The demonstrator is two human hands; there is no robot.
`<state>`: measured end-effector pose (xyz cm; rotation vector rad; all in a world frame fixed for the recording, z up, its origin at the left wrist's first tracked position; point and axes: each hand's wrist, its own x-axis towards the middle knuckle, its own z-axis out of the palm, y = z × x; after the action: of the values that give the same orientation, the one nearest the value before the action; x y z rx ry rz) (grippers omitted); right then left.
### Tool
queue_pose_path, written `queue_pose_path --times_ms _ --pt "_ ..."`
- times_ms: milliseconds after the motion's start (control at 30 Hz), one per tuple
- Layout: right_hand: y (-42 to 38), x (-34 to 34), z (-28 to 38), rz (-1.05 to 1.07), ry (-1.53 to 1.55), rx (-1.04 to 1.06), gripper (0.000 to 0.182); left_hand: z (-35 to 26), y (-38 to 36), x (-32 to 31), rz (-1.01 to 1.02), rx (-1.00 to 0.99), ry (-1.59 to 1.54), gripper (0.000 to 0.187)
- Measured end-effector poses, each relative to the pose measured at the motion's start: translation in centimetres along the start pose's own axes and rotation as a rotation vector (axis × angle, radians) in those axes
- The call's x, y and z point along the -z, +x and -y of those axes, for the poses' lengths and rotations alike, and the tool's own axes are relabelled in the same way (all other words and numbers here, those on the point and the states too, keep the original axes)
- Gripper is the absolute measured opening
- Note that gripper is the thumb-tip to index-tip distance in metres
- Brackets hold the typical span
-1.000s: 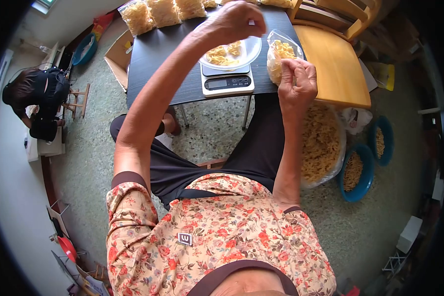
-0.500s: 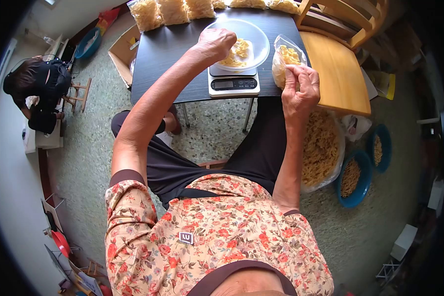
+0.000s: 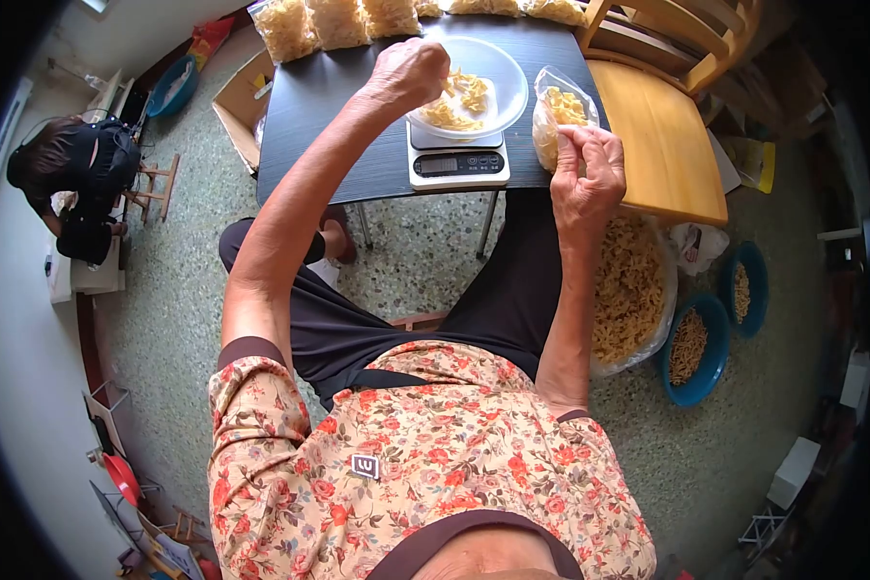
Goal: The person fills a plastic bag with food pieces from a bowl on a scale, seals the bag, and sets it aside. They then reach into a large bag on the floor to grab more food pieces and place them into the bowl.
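My left hand is closed at the left rim of a clear plastic bowl, its fingertips around pale yellow, chip-like food pieces. More of these loose pieces lie in the bowl. Under the bowl is a white digital kitchen scale with a dark display panel. To the right of it, a clear plastic bag partly filled with the same pieces stands open at the table's edge. My right hand pinches the near rim of this bag.
Filled bags line the far edge of the dark table. A wooden chair is at the right. On the floor are a large bag of yellow pieces and blue basins. Another person sits far left.
My left hand has moved up and left, from over the bowl to its rim, with pieces showing at the fingertips. My right hand stays at the bag.
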<state>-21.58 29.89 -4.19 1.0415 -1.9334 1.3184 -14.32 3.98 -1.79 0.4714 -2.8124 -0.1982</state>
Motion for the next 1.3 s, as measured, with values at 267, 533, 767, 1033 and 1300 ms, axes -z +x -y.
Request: queue_pose_path --times_ms 267,533,767,1033,1300 --pt "0.0 0.0 0.1 0.006 -0.01 0.002 0.01 0.8 1.1 2.6 0.075 0.267 -1.324 0.027" --pt "0.2 0.0 0.2 0.021 0.036 -0.016 0.01 -5.0 2.5 1.2 0.297 0.174 -1.85 0.029" --pt "-0.2 0.0 -0.3 -0.025 0.027 -0.002 0.01 -10.6 2.3 0.0 0.034 -0.098 -0.926 0.017" --pt "-0.6 0.6 -0.9 -0.037 0.046 -0.02 0.01 -13.1 1.9 -0.3 0.003 -0.32 -0.278 0.011" --pt "-0.8 0.3 -0.8 -0.045 0.038 -0.022 0.008 -12.1 4.4 -1.1 0.143 -0.336 -0.299 0.009"
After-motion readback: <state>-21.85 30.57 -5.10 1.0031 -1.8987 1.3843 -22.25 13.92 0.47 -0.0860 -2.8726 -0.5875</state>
